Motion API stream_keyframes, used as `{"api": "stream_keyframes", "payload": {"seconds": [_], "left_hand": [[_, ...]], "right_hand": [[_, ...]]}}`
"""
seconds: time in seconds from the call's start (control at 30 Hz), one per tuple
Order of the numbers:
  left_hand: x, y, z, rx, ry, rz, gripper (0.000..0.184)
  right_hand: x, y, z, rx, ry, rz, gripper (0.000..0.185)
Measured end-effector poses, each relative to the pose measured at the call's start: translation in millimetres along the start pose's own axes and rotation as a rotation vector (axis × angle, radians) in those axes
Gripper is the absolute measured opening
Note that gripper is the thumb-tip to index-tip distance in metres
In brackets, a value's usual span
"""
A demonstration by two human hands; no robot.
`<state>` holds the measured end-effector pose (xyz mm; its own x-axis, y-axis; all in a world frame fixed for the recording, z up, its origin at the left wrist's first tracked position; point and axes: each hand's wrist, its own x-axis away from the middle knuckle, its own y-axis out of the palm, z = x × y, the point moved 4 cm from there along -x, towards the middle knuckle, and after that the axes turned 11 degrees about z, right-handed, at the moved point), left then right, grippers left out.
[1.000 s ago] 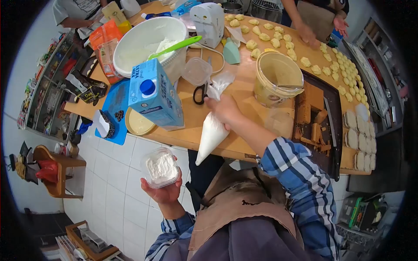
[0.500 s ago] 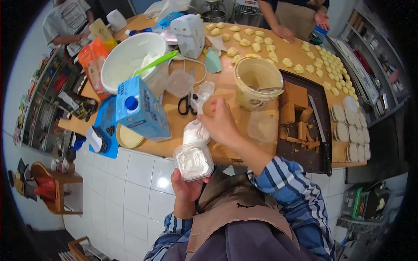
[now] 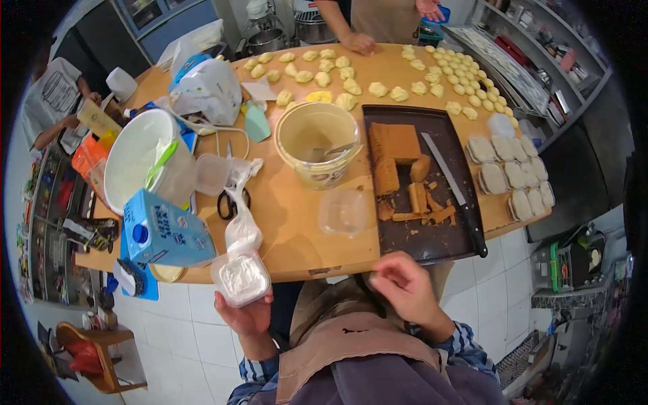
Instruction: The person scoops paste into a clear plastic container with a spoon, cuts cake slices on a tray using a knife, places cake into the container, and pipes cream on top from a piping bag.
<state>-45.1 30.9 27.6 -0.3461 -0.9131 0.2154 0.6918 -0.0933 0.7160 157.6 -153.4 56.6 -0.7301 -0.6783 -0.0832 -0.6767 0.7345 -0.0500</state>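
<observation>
My left hand [image 3: 247, 317] holds a small clear plastic tub [image 3: 237, 297] from below, in front of the table edge. White cream [image 3: 244, 277] fills the tub, its surface uneven. Right behind it a white piping bag [image 3: 243, 233] lies on the table, its bulging end against the tub's far rim and its twisted tail stretching back over black-handled scissors [image 3: 225, 205]. My right hand [image 3: 407, 287] hangs by the front edge of the dark baking tray [image 3: 412, 243], fingers loosely bent and slightly apart, nothing visible in them. On the tray are a brown cake block [image 3: 397, 140], cut pieces and a long knife [image 3: 445, 172].
A tall cream-smeared bucket [image 3: 317, 138] stands mid-table, with a clear container [image 3: 343, 210] before it. A blue milk carton [image 3: 165, 229] and a white bowl [image 3: 145, 162] are at left. Dough pieces [image 3: 351, 86] spread behind; wrapped stacks [image 3: 513, 169] sit right. A co-worker's hand [image 3: 359, 43] rests on the far edge.
My right hand has left the piping bag and moved right, down to the tray's front edge. My left hand still holds the tub. The view has turned to the right.
</observation>
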Motion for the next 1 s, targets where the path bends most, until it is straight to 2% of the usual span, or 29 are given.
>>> {"api": "stream_keyframes", "payload": {"seconds": [0.07,0.13,0.17,0.3,0.4,0.43,0.7,0.83,1.0], "left_hand": [[2,2,-7,0.035,-0.044,-0.013,0.076],[6,11,-17,0.079,-0.087,-0.042,0.077],[7,22,-22,0.119,-0.142,-0.132,0.074],[3,39,-50,0.108,-0.295,-0.177,0.081],[-1,54,-65,0.129,-0.384,-0.336,0.082],[-1,55,-70,0.224,-0.46,-0.354,0.086],[8,73,-77,0.01,-0.524,-0.369,0.089],[6,54,-81,-0.084,-0.417,-0.307,0.091],[8,49,-76,-0.135,-0.366,-0.243,0.091]], "right_hand": [[4,-31,-16,-0.003,0.021,0.179,0.01],[11,-67,-12,-0.016,-0.069,0.37,0.008],[14,-83,-14,0.042,-0.094,0.464,0.007],[19,-120,-31,0.194,-0.236,0.751,0.003],[17,-135,-24,0.28,-0.242,0.81,0.002],[18,-138,-21,0.314,-0.24,0.809,0.003],[16,-144,-8,0.349,-0.212,0.84,0.003],[12,-145,-4,0.414,-0.21,0.818,0.014],[4,-132,-12,0.545,-0.299,0.792,0.007]]}}
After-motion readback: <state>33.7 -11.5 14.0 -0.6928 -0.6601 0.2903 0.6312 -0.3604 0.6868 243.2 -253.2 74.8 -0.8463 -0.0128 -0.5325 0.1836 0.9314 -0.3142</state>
